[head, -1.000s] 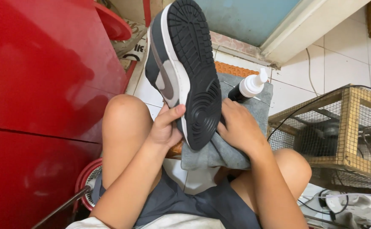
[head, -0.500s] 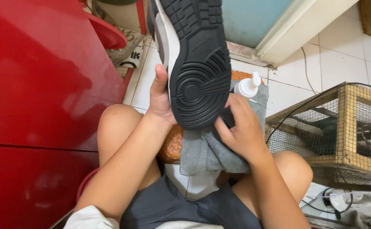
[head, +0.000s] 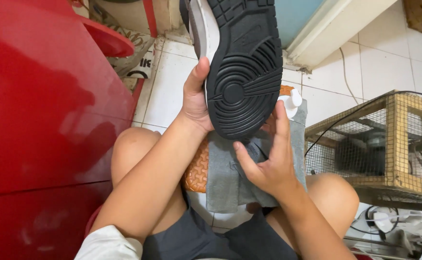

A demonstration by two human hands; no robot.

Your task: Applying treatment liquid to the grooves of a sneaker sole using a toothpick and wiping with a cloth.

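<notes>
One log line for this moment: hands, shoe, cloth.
left hand: holds shoe, sole toward camera | right hand: on grey cloth | white bottle: behind cloth

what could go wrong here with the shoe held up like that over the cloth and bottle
The left hand grips the shoe only along one side near the heel, sole toward the camera, so it might twist or slip out. The white bottle sits just behind the heel, partly hidden; a dropped or swung shoe could knock it over. The right hand only lightly pinches the grey cloth draped over the lap, so it could slide down onto the tiled floor.
</notes>
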